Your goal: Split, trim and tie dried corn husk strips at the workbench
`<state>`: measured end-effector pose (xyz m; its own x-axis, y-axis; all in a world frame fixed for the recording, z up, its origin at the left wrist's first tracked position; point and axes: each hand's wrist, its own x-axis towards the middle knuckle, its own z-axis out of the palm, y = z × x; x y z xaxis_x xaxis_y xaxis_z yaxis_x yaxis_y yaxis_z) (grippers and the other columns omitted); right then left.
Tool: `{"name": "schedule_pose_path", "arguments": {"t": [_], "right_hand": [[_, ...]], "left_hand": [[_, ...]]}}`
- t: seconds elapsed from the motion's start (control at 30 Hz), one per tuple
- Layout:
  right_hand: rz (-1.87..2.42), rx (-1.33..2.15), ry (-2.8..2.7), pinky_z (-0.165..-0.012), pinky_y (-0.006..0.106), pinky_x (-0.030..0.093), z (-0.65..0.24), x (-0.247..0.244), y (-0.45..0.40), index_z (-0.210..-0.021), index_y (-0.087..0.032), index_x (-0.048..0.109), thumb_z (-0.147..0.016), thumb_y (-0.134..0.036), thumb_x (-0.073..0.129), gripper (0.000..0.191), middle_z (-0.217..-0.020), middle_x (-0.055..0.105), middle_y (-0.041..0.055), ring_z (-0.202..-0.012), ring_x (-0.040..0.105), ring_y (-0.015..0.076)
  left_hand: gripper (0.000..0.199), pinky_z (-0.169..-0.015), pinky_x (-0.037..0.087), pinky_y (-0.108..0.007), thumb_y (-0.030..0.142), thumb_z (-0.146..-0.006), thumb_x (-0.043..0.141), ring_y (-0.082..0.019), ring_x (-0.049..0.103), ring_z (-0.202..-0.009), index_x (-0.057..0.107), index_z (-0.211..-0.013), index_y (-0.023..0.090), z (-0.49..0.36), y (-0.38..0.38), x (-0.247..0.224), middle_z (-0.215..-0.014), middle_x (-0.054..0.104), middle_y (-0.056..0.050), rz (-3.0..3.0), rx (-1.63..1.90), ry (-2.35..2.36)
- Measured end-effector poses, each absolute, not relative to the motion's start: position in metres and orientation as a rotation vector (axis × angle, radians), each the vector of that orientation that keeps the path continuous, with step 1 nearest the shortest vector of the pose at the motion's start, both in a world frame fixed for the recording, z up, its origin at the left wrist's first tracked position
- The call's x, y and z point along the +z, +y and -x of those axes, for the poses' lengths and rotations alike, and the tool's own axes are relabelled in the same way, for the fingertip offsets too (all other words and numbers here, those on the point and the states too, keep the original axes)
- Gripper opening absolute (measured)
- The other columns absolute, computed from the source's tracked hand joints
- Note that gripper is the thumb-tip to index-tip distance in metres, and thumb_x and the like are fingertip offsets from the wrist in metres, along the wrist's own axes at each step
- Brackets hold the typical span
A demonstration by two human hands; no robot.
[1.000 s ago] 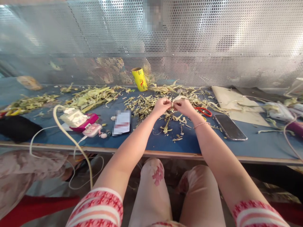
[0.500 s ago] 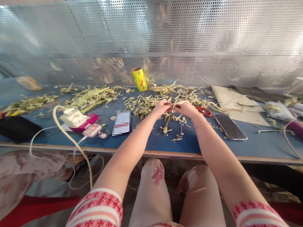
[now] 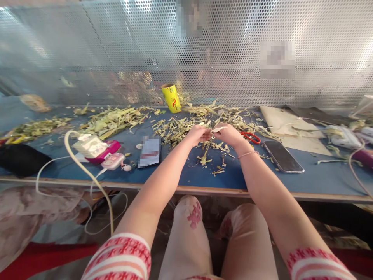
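Note:
My left hand (image 3: pixel 199 135) and my right hand (image 3: pixel 229 134) meet over the middle of the blue table. Fingers of both hands are closed in a pinch around a pale, dried plant strip (image 3: pixel 219 128), whose lower part is hidden by the fingers. Under and behind the hands spreads a loose pile of greenish, dried plant strips (image 3: pixel 171 128). Small scraps (image 3: pixel 218 170) lie nearer to me. Close to my right wrist is a red loop (image 3: pixel 252 137), perhaps a scissors handle.
A phone (image 3: pixel 283 156) lies to the right, another (image 3: pixel 149 151) to the left. Chargers (image 3: pixel 94 147) with a looping cable (image 3: pixel 100 182) occupy the left side. A yellow tube (image 3: pixel 171 99) stands before the perforated metal screen (image 3: pixel 131 50). Flat cardboard (image 3: pixel 279 120) sits at back right.
Both hands stay in nearly the same place. My left fingers have turned slightly, and the pale strip shows a little differently between the hands.

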<state>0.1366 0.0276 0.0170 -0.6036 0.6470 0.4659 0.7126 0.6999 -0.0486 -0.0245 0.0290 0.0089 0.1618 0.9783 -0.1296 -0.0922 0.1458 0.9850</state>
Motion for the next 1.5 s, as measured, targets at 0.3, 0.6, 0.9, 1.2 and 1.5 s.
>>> {"name": "schedule_pose_path", "arguments": {"t": [0.3, 0.6, 0.9, 1.2, 1.5], "right_hand": [[1.005, -0.461, -2.514, -0.071, 0.026, 0.037, -0.135, 0.022, 0.025, -0.079, -0.014, 0.066, -0.085, -0.007, 0.045, 0.023, -0.080, 0.065, 0.0069, -0.077, 0.053, 0.0168], [0.994, -0.485, -2.483, -0.072, 0.026, 0.040, -0.134, 0.022, 0.023, -0.081, -0.014, 0.066, -0.088, -0.010, 0.045, 0.023, -0.086, 0.065, 0.0091, -0.079, 0.055, 0.0166], [1.028, 0.324, -2.000, -0.066, 0.025, 0.043, -0.134, 0.001, 0.040, -0.068, -0.015, 0.066, -0.078, -0.023, 0.052, 0.018, -0.068, 0.065, 0.0034, -0.067, 0.057, 0.0144], [1.190, 0.500, -1.959, -0.060, 0.024, 0.040, -0.134, 0.002, 0.044, -0.075, -0.014, 0.069, -0.074, -0.026, 0.058, 0.017, -0.064, 0.064, 0.0019, -0.062, 0.054, 0.0130], [1.090, 0.258, -2.042, -0.070, 0.025, 0.045, -0.130, 0.003, 0.046, -0.078, -0.016, 0.065, -0.082, -0.022, 0.053, 0.014, -0.070, 0.066, 0.0033, -0.069, 0.060, 0.0149]], "left_hand": [[0.015, -0.058, 0.048, -0.024, 0.007, -0.079, 0.057, -0.008, 0.056, -0.047, 0.057, -0.064, 0.010, 0.023, 0.026, 0.014, -0.052, 0.059, -0.002, -1.026, 1.019, 1.007], [0.023, -0.055, 0.045, -0.020, 0.010, -0.087, 0.054, -0.005, 0.052, -0.045, 0.054, -0.064, 0.011, 0.020, 0.022, 0.016, -0.049, 0.055, 0.001, -0.981, 1.061, 0.983], [0.022, -0.056, 0.044, -0.018, 0.003, -0.085, 0.053, -0.004, 0.050, -0.045, 0.056, -0.065, 0.011, 0.016, 0.024, 0.013, -0.048, 0.055, 0.002, -1.105, 1.098, 1.043], [0.017, -0.059, 0.045, -0.020, 0.008, -0.080, 0.063, -0.005, 0.051, -0.048, 0.060, -0.064, 0.011, 0.013, 0.025, 0.008, -0.050, 0.058, 0.002, -1.218, 1.116, 1.143], [0.021, -0.061, 0.045, -0.023, 0.005, -0.078, 0.060, -0.008, 0.049, -0.046, 0.057, -0.059, 0.013, 0.014, 0.026, 0.012, -0.047, 0.053, 0.002, -1.361, 1.219, 1.211]]}}
